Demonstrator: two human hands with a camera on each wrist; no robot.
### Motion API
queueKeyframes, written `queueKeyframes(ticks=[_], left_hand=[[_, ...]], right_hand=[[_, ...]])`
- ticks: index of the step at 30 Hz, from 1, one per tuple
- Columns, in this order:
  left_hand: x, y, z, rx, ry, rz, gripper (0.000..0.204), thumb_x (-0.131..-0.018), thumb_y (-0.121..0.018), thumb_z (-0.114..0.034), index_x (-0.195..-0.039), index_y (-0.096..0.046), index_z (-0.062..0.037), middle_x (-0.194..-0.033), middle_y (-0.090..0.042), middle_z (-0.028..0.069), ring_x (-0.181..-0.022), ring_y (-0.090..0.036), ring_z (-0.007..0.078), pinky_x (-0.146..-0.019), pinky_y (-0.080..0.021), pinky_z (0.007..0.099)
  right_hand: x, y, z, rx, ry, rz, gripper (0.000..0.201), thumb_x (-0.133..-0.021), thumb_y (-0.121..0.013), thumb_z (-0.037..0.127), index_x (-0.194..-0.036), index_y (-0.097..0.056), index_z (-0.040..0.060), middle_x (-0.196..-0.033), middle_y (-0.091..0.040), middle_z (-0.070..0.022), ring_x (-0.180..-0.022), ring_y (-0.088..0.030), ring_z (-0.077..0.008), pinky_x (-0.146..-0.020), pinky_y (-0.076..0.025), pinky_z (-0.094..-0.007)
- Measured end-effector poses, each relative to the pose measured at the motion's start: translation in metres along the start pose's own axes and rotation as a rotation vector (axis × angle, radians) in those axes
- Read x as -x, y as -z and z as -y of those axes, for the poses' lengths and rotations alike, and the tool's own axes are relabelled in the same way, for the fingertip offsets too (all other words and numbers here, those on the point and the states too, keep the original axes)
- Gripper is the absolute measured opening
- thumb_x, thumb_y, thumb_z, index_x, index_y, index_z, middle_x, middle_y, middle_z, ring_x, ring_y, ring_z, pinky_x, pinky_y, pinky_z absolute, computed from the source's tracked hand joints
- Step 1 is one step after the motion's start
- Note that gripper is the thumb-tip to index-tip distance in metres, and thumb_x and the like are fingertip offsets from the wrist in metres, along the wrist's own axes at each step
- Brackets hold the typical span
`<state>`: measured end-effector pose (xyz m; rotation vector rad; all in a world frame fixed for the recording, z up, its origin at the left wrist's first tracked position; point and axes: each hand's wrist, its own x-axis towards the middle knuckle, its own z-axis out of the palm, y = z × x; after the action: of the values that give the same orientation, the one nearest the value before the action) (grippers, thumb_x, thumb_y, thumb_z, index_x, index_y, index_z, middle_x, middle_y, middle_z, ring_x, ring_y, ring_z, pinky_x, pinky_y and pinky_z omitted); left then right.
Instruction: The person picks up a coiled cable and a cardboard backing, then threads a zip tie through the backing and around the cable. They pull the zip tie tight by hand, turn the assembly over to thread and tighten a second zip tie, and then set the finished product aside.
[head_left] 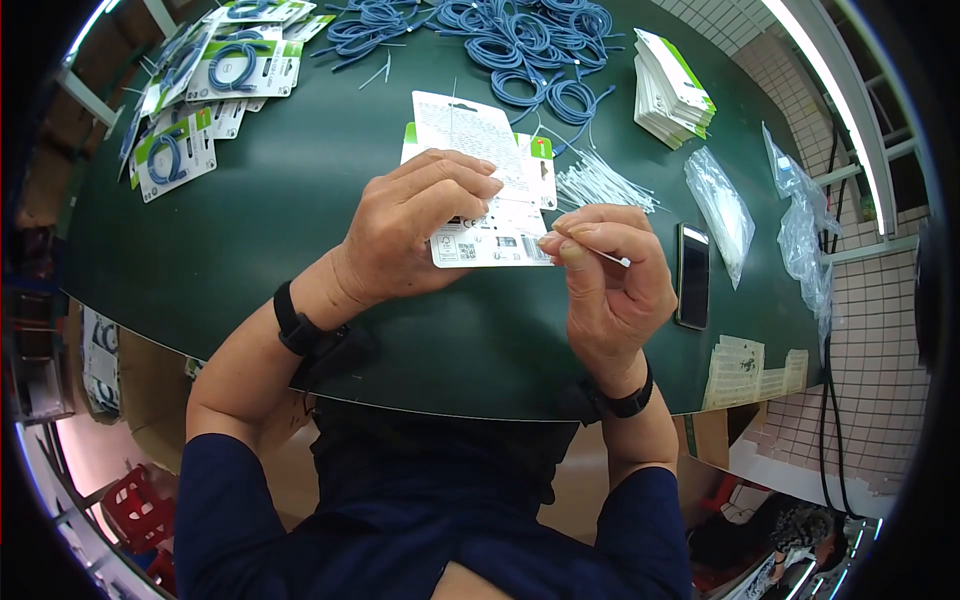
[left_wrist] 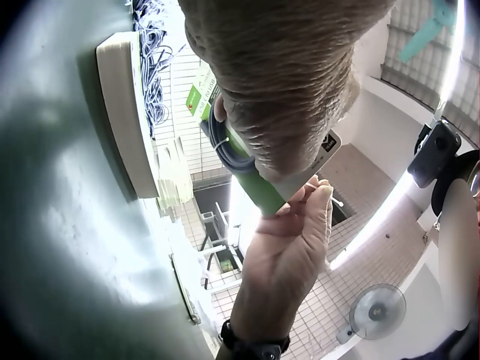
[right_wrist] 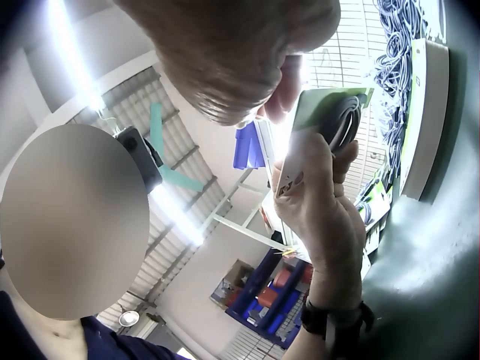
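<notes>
A cable card [head_left: 470, 122] is held above the surface's [head_left: 300, 160] near edge, in the left hand's [head_left: 415, 215] curled grip; a white tie [head_left: 622, 261] is pinched in the right hand's [head_left: 620, 275] closed grip. The card should be kept steady, the coil [right_wrist: 346, 124] uncrushed.

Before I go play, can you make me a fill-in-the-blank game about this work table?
1. The person's left grip holds a printed cable card.
The other, the ____ grip, pinches a white cable tie.
2. The loose coiled cables are coloured ____.
3. The tabletop is dark ____.
4. In the head view, the heaped carded cables lie on the picture's ____ side.

Missing words: right; blue; green; left.
</notes>
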<state>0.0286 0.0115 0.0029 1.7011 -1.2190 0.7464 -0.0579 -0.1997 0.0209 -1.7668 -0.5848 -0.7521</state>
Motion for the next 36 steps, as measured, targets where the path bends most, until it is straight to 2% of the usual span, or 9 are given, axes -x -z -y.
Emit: queueKeyframes(ticks=[7, 11, 14, 15, 23, 27, 29, 32, 36], left_hand=[[-0.001, 0.002, -0.009, 0.018, -0.001, 0.015, 0.038, -0.075, -0.093, -0.011, -0.094, -0.061, -0.0049, -0.108, -0.078, 0.015, -0.107, -0.077, 0.0368, -0.089, -0.063, 0.0432], [-0.002, 0.004, -0.012, 0.019, -0.011, 0.013, 0.036, -0.077, -0.092, -0.011, -0.095, -0.061, -0.0051, -0.108, -0.077, 0.0149, -0.108, -0.076, 0.037, -0.087, -0.063, 0.0427], [-0.004, 0.007, -0.016, 0.009, -0.024, -0.01, 0.034, -0.076, -0.091, -0.01, -0.094, -0.062, -0.0053, -0.107, -0.077, 0.0129, -0.107, -0.076, 0.035, -0.084, -0.063, 0.041], [-0.006, 0.006, -0.018, 0.005, -0.034, -0.028, 0.033, -0.075, -0.089, -0.01, -0.093, -0.062, -0.0055, -0.105, -0.076, 0.0109, -0.105, -0.076, 0.0328, -0.081, -0.063, 0.0395], [-0.001, 0.005, -0.015, 0.007, -0.027, -0.007, 0.035, -0.075, -0.092, -0.013, -0.095, -0.064, -0.0054, -0.106, -0.077, 0.0123, -0.106, -0.077, 0.0347, -0.083, -0.064, 0.0407], [-0.001, 0.004, -0.02, -0.033, -0.029, 0.002, 0.035, -0.075, -0.092, -0.013, -0.094, -0.064, -0.0057, -0.104, -0.077, 0.0114, -0.103, -0.077, 0.034, -0.082, -0.064, 0.04], [-0.005, 0.004, -0.026, -0.043, -0.038, 0.01, 0.035, -0.074, -0.092, -0.013, -0.094, -0.064, -0.0058, -0.103, -0.077, 0.0112, -0.102, -0.077, 0.0338, -0.081, -0.064, 0.0398], [-0.016, 0.006, -0.036, -0.083, -0.019, 0.002, 0.033, -0.07, -0.089, -0.012, -0.093, -0.065, -0.0078, -0.099, -0.075, 0.0045, -0.096, -0.077, 0.0266, -0.073, -0.062, 0.0373], [-0.028, 0.01, -0.049, -0.044, 0.01, 0.065, 0.031, -0.074, -0.088, -0.01, -0.096, -0.067, -0.0078, -0.099, -0.076, 0.0047, -0.094, -0.076, 0.0277, -0.072, -0.06, 0.0381]], right_hand=[[-0.011, 0.003, 0.003, 0.089, 0.082, 0.14, 0.014, -0.094, -0.077, -0.004, -0.104, -0.068, -0.0026, -0.101, -0.073, -0.0172, -0.09, -0.072, -0.0211, -0.079, -0.059, -0.0293], [-0.015, 0.006, 0.009, 0.104, 0.031, 0.261, 0.015, -0.093, -0.077, -0.006, -0.105, -0.069, -0.0021, -0.101, -0.073, -0.0168, -0.089, -0.072, -0.0211, -0.079, -0.059, -0.0299], [-0.009, 0.002, 0.01, -0.043, -0.113, 0.011, 0.016, -0.091, -0.077, -0.008, -0.103, -0.071, -0.0011, -0.099, -0.075, -0.0162, -0.088, -0.072, -0.0208, -0.076, -0.058, -0.0294], [-0.01, 0.002, 0.01, -0.039, -0.109, 0.016, 0.016, -0.091, -0.077, -0.008, -0.103, -0.071, -0.0011, -0.099, -0.075, -0.0162, -0.088, -0.072, -0.0208, -0.076, -0.058, -0.0294], [-0.02, 0.005, 0.007, 0.059, 0.021, 0.25, 0.012, -0.093, -0.073, -0.011, -0.101, -0.07, -0.002, -0.1, -0.075, -0.0166, -0.084, -0.071, -0.0161, -0.074, -0.058, -0.0268], [-0.016, 0.007, 0.007, -0.015, -0.177, 0.158, 0.016, -0.089, -0.08, -0.006, -0.103, -0.074, -0.0026, -0.095, -0.079, -0.0128, -0.085, -0.074, -0.0171, -0.072, -0.058, -0.0262], [-0.021, 0.008, 0.013, -0.142, -0.264, 0.172, 0.01, -0.095, -0.072, -0.004, -0.105, -0.069, -0.0013, -0.097, -0.077, -0.0142, -0.081, -0.07, -0.0135, -0.07, -0.056, -0.0237], [-0.026, 0.013, 0.019, -0.239, -0.333, 0.156, 0.005, -0.1, -0.067, -0.002, -0.105, -0.066, -0.0008, -0.098, -0.076, -0.015, -0.078, -0.067, -0.0109, -0.067, -0.054, -0.0219], [-0.032, 0.022, 0.023, -0.343, -0.421, 0.138, 0.004, -0.104, -0.064, 0.003, -0.103, -0.064, -0.001, -0.097, -0.075, -0.0155, -0.074, -0.066, -0.0091, -0.064, -0.052, -0.0207]])
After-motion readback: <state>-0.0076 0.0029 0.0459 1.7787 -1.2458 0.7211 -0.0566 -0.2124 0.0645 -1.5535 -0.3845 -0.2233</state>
